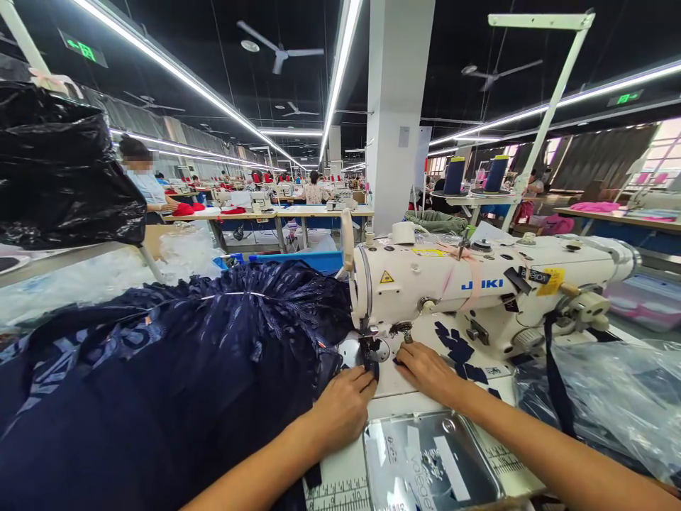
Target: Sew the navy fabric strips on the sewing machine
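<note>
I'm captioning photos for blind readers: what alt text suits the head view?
A left hand touches dark cloth at a white sewing machine; the right hand is beside navy scraps. A navy fabric heap fills the lower left, with worktables behind.

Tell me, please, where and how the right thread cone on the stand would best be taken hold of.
Probably round the upper part of the right thread cone, just below its yellow top, coming from the front and above. It stands on end, narrowing slightly upward, with its top uncovered; the other cone stands to its left and the white pole slants up on its right.
</note>
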{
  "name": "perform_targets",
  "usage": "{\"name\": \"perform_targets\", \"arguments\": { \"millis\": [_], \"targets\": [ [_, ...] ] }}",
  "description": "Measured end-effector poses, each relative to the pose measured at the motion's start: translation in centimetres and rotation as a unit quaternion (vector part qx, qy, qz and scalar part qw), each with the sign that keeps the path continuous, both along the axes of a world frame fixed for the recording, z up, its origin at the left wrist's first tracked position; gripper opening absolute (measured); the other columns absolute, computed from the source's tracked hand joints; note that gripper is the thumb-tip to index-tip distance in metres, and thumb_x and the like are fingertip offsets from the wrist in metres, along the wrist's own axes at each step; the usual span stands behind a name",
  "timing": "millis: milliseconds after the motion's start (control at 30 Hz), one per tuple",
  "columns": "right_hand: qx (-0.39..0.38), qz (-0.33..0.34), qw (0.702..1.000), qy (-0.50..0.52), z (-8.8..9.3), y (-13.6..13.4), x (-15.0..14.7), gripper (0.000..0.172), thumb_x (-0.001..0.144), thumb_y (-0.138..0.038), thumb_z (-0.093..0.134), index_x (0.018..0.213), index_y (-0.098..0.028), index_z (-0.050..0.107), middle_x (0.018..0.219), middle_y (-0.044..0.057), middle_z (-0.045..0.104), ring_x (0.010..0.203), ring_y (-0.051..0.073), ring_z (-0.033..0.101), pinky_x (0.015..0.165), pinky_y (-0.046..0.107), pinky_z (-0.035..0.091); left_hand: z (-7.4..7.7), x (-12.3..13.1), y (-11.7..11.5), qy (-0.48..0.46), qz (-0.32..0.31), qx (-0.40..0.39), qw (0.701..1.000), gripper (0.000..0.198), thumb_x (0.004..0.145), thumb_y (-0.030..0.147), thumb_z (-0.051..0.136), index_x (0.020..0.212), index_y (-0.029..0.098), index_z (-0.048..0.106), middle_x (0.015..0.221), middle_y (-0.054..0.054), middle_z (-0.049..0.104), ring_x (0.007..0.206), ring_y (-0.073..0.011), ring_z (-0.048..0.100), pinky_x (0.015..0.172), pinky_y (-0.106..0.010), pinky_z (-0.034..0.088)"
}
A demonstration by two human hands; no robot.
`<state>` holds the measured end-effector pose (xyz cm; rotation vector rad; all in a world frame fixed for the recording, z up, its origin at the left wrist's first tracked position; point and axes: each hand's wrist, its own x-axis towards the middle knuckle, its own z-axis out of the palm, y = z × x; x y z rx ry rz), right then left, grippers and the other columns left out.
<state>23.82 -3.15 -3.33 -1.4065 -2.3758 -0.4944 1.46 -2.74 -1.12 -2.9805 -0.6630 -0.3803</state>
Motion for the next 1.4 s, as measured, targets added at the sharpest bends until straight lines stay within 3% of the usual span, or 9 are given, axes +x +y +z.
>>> {"name": "perform_targets", "arguments": {
  "millis": [100, 300, 533, 867, 1033, 1200, 1400],
  "targets": [
    [0.002, -0.004, 1.000, 0.005, -0.1, -0.1, -0.3, 0.011, 0.083, -0.011, 0.046, 0.078, -0.014, 0.055, 0.078, 0.006, 0.057, 0.072, 0.019, 0.053, 0.066, 0.029, 0.044, -0.2, -0.1, 0.0, 0.008, -0.002, -0.003, 1.000, 0.041, 0.072, 0.008, 0.047, 0.112, 0.008, 0.050, 0.117, -0.012, 0.054, 0.108, -0.0243, 0.047, 0.095, -0.038, 0.039],
    [-0.021, -0.027, 0.998, -0.051, 0.1, 0.7, -1.9, 0.026, 0.079, 0.002, 0.035, 0.076, -0.014, 0.055, 0.079, 0.009, 0.058, 0.070, 0.020, 0.053, 0.063, 0.030, 0.041, -0.7, 0.0, 0.2, -0.006, -0.008, 0.016, 1.000, 0.036, 0.071, 0.005, 0.044, 0.106, 0.009, 0.054, 0.111, -0.014, 0.057, 0.104, -0.0241, 0.049, 0.093, -0.038, 0.040],
    [-0.203, 0.019, 0.969, 0.137, 1.4, 2.8, -3.6, 0.016, 0.081, -0.010, 0.041, 0.070, -0.019, 0.049, 0.070, 0.001, 0.057, 0.068, 0.015, 0.051, 0.064, 0.026, 0.038, -0.4, 0.0, 0.2, 0.020, -0.011, 0.023, 0.999, 0.031, 0.075, 0.007, 0.044, 0.103, 0.010, 0.055, 0.118, -0.014, 0.053, 0.104, -0.0247, 0.049, 0.088, -0.038, 0.041],
    [-0.258, 0.049, 0.949, 0.172, 1.7, 3.2, -2.8, 0.013, 0.079, -0.014, 0.042, 0.067, -0.019, 0.046, 0.065, -0.002, 0.053, 0.061, 0.012, 0.049, 0.058, 0.022, 0.038, 0.7, 0.7, 0.3, 0.058, 0.007, 0.012, 0.998, 0.022, 0.078, 0.007, 0.042, 0.095, 0.012, 0.055, 0.119, -0.012, 0.051, 0.099, -0.0235, 0.049, 0.085, -0.038, 0.043],
    [-0.220, 0.042, 0.961, 0.162, 0.8, 3.2, -2.6, 0.013, 0.080, -0.013, 0.041, 0.071, -0.019, 0.048, 0.064, -0.002, 0.053, 0.061, 0.013, 0.048, 0.056, 0.023, 0.037, 0.4, 0.9, 0.8, 0.045, 0.011, -0.006, 0.999, 0.025, 0.074, 0.005, 0.044, 0.096, 0.012, 0.053, 0.114, -0.010, 0.053, 0.098, -0.0228, 0.048, 0.085, -0.037, 0.043],
    [-0.085, 0.098, 0.989, 0.074, 0.4, 2.0, -2.6, 0.013, 0.082, -0.010, 0.042, 0.079, -0.017, 0.053, 0.077, 0.003, 0.058, 0.072, 0.016, 0.051, 0.066, 0.028, 0.041, -0.2, 0.8, 0.9, 0.020, 0.003, -0.001, 1.000, 0.024, 0.071, 0.004, 0.045, 0.092, 0.011, 0.055, 0.108, -0.011, 0.055, 0.098, -0.0227, 0.049, 0.086, -0.034, 0.043],
    [0.044, 0.161, 0.985, -0.044, 0.6, 0.9, -2.3, 0.019, 0.084, -0.006, 0.042, 0.088, -0.011, 0.059, 0.092, 0.010, 0.062, 0.078, 0.019, 0.054, 0.075, 0.036, 0.044, -0.7, 1.0, 1.0, -0.032, -0.004, 0.022, 0.999, 0.024, 0.073, 0.004, 0.045, 0.093, 0.010, 0.057, 0.100, -0.011, 0.059, 0.095, -0.0217, 0.053, 0.088, -0.035, 0.042]
  ]
}}
